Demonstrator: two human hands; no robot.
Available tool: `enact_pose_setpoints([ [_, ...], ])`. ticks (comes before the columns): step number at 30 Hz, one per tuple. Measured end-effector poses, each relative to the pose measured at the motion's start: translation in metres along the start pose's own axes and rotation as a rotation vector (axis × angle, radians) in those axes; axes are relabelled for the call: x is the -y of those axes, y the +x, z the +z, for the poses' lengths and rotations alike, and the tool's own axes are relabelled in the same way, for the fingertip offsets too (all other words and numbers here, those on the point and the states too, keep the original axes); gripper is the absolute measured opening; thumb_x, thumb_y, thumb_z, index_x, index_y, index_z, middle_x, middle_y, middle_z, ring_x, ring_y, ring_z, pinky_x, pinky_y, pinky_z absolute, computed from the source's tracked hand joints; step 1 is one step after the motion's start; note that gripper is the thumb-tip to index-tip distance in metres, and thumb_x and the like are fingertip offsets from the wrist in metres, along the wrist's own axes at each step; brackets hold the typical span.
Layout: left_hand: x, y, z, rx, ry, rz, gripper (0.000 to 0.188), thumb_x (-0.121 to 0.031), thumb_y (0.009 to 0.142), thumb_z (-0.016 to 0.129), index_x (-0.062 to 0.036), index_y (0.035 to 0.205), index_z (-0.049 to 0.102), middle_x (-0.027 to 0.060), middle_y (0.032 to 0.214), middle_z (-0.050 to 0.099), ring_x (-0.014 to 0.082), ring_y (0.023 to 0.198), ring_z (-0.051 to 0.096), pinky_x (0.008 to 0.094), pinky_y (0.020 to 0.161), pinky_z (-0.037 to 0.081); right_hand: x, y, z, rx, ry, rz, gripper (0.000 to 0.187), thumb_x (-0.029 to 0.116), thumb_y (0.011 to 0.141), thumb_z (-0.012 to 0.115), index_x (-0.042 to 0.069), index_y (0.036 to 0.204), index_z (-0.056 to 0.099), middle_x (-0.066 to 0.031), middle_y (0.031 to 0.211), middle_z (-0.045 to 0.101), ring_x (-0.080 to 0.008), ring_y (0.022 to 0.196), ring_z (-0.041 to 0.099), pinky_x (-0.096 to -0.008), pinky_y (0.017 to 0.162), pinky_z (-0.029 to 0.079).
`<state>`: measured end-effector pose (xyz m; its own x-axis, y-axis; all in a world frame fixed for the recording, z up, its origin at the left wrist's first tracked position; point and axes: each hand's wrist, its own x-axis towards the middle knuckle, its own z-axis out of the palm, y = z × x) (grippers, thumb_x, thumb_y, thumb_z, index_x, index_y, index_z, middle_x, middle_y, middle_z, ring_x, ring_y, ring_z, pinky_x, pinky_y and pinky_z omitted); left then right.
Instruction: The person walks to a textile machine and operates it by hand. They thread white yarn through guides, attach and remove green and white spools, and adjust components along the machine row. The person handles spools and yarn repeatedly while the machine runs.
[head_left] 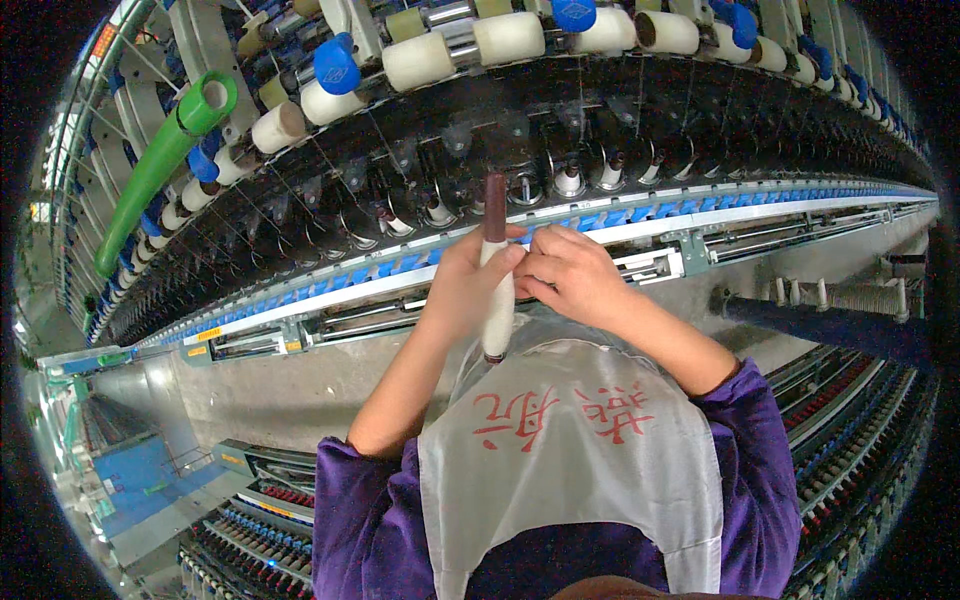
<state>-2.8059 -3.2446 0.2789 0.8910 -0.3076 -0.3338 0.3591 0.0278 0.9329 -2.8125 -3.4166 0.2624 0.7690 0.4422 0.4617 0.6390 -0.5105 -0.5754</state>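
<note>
My left hand (462, 282) is closed around a yarn bobbin (497, 318), a brown tube partly wound with white yarn. It is held upright in front of the machine, with its bare brown end toward the frame and the wound part toward my apron. Beside it, my right hand (575, 277) is closed, its fingers curled and pinched together close to the left thumb. What the right fingers hold, if anything, is too small to see. Just beyond my hands, a spindle (524, 188) in the row stands without a bobbin, while neighbouring spindles carry white-wound bobbins (569, 181).
A spinning frame crosses the view, with white rollers (418, 62) and blue knobs (338, 66) above. A blue and white rail (620, 218) runs below the spindles. A green tube (165, 170) hangs at the left. Another machine (850, 460) stands behind me at the right.
</note>
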Motion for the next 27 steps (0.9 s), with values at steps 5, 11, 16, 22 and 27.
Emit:
enact_pose_setpoints([
  [5,-0.010,-0.002,-0.005,-0.010,0.112,-0.066,0.026,-0.016,0.090,0.054,-0.0014,0.112,0.054,0.0036,0.080,0.061,0.0113,0.070,0.059,0.0250,0.062,0.048,-0.004,0.003,-0.006,-0.041,0.439,0.237,0.007,0.011,0.073,0.070,0.007,0.076,0.065,-0.0046,0.079,0.052,-0.0201,0.077,0.051,-0.0306,0.069,0.042],
  [11,-0.020,0.018,0.000,0.251,0.265,0.102,0.027,-0.024,0.091,0.051,-0.0055,0.111,0.056,0.0030,0.072,0.059,0.0092,0.064,0.056,0.0245,0.057,0.045,-0.020,0.021,-0.017,-0.577,0.710,0.442,0.008,0.008,0.084,0.062,0.006,0.079,0.056,-0.0018,0.089,0.049,-0.0125,0.085,0.046,-0.0264,0.078,0.037],
  [16,0.021,0.019,-0.037,0.254,1.043,0.336,0.059,-0.053,0.073,0.068,-0.0084,0.110,0.054,0.0187,0.084,0.064,0.0387,0.079,0.063,0.0405,0.069,0.050,-0.063,0.007,-0.062,-0.953,1.339,0.427,0.008,0.010,0.088,0.057,0.004,0.093,0.055,-0.0087,0.097,0.060,-0.0153,0.088,0.057,-0.0341,0.088,0.049],
  [22,0.124,-0.035,-0.173,0.069,1.119,-0.169,0.044,-0.041,0.073,0.071,-0.0051,0.095,0.060,0.0156,0.074,0.062,0.0366,0.069,0.059,0.0399,0.062,0.046,-0.093,-0.053,-0.116,-1.172,0.588,0.583,0.009,0.016,0.091,0.055,0.008,0.093,0.054,0.0005,0.071,0.052,-0.0063,0.055,0.040,-0.0189,0.048,0.033],
  [27,0.182,-0.068,-0.218,-0.405,0.097,-0.338,0.035,-0.039,0.085,0.062,-0.0040,0.089,0.061,0.0093,0.068,0.061,0.0214,0.060,0.058,0.0333,0.055,0.047,-0.088,-0.067,-0.034,-0.293,-0.103,0.751,0.010,0.012,0.083,0.061,0.004,0.088,0.064,-0.0058,0.079,0.064,-0.0156,0.070,0.059,-0.0266,0.062,0.046],
])
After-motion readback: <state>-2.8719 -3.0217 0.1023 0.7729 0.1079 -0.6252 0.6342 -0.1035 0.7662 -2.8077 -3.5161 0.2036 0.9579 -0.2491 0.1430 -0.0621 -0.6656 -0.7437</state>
